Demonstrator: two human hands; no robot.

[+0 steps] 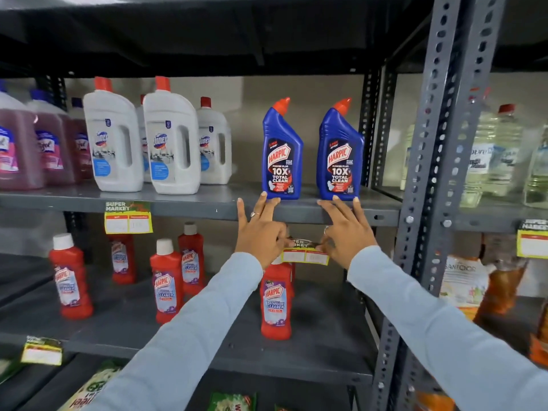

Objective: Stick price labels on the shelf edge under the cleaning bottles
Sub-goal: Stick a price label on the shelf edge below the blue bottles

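Two blue Harpic bottles (281, 155) stand on the grey upper shelf, near its right end. Just below the shelf edge (207, 210) under them, both hands hold one yellow price label (305, 253) with a dark "super market" header. My left hand (261, 232) pinches its left end with thumb and forefinger, other fingers stretched up to the shelf edge. My right hand (345, 231) pinches the right end the same way. The label hangs slightly below the edge. Whether it touches the edge I cannot tell.
A stuck label (128, 218) hangs from the same edge under white Domex bottles (142, 143). Pink cleaner bottles (35, 149) stand far left. Red Harpic bottles (274, 301) fill the lower shelf. A perforated grey upright (430, 203) stands right, another label (532, 241) beyond it.
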